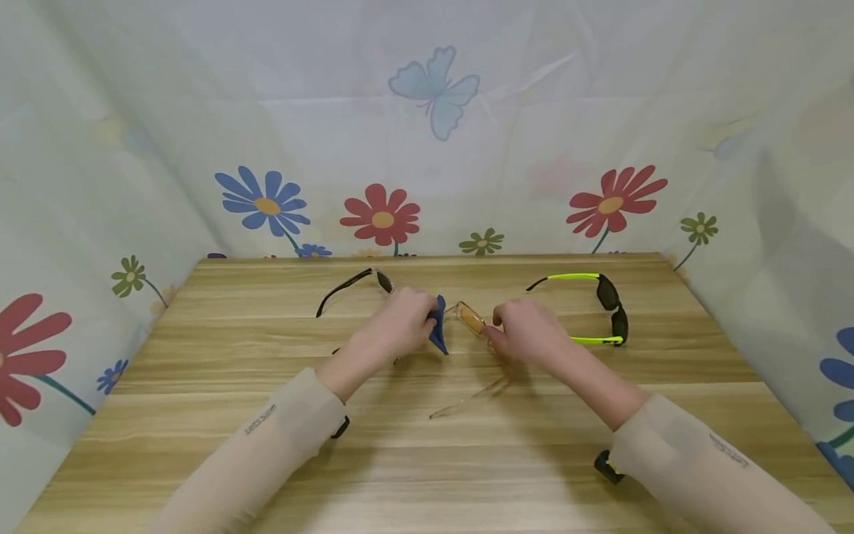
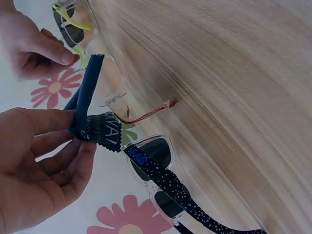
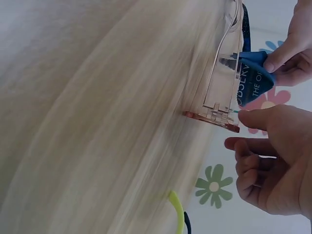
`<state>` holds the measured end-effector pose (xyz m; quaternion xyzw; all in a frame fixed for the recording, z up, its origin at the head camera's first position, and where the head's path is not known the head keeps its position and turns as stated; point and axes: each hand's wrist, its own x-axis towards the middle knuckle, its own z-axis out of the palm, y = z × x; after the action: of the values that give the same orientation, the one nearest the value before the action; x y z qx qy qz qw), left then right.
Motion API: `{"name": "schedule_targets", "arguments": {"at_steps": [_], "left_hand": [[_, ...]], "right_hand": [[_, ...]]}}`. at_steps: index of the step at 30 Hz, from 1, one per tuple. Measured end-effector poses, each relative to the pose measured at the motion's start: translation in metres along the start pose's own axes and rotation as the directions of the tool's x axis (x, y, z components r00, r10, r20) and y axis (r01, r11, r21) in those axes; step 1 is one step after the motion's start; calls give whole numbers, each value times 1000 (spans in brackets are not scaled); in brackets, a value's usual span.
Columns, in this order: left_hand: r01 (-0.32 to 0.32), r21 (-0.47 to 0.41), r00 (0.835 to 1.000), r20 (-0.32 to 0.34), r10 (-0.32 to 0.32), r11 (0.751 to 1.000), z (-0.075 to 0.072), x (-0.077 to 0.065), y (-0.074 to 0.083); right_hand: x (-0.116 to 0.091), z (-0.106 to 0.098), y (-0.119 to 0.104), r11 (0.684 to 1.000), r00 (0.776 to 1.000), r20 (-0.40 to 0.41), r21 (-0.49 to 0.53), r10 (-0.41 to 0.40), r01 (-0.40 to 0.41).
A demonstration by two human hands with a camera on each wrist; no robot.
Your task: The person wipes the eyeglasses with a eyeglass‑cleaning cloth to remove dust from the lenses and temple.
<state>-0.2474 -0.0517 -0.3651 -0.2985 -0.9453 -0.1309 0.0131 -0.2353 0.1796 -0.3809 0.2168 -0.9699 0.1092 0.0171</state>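
My left hand (image 1: 403, 319) pinches a folded blue cleaning cloth (image 2: 100, 129) with zigzag edges and printed letters, in the middle of the table. Just right of it, my right hand (image 1: 530, 330) pinches clear-framed glasses with orange-tinted lenses (image 1: 471, 319) at one outer corner, between thumb and forefinger. Those glasses are held above the table, one temple arm stretching toward the front. The right wrist view has their clear frame (image 3: 212, 116) close to the cloth. Behind and beneath my left hand lie sunglasses with speckled black arms (image 2: 168, 185), partly hidden in the head view.
Sunglasses with neon-yellow arms (image 1: 608, 293) lie unfolded to the right, partly behind my right forearm. The wood-grain table (image 1: 467, 475) ends at a flower-printed curtain (image 1: 300, 126), which also hangs along both sides.
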Motion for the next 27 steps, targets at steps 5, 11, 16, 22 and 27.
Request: {"name": "schedule_targets", "arguments": {"at_steps": [5, 11, 16, 22, 27], "left_hand": [[18, 9, 1000, 24, -18, 1000, -1, 4, 1], [39, 20, 998, 40, -40, 999, 3, 7, 0], [54, 38, 997, 60, -56, 998, 6, 8, -1], [85, 23, 993, 83, -87, 996, 11, 13, -1], [97, 7, 990, 98, -97, 995, 14, 20, 2]], "right_hand": [[9, 2, 0, 999, 996, 83, 39, 26, -29], [15, 6, 0, 994, 994, 101, 96, 45, -54], [16, 6, -1, 993, 997, 83, 120, 6, -16], [18, 6, -3, 990, 991, 132, 141, -31, 12], [19, 5, -7, 990, 981, 192, 142, -36, 9]]}}
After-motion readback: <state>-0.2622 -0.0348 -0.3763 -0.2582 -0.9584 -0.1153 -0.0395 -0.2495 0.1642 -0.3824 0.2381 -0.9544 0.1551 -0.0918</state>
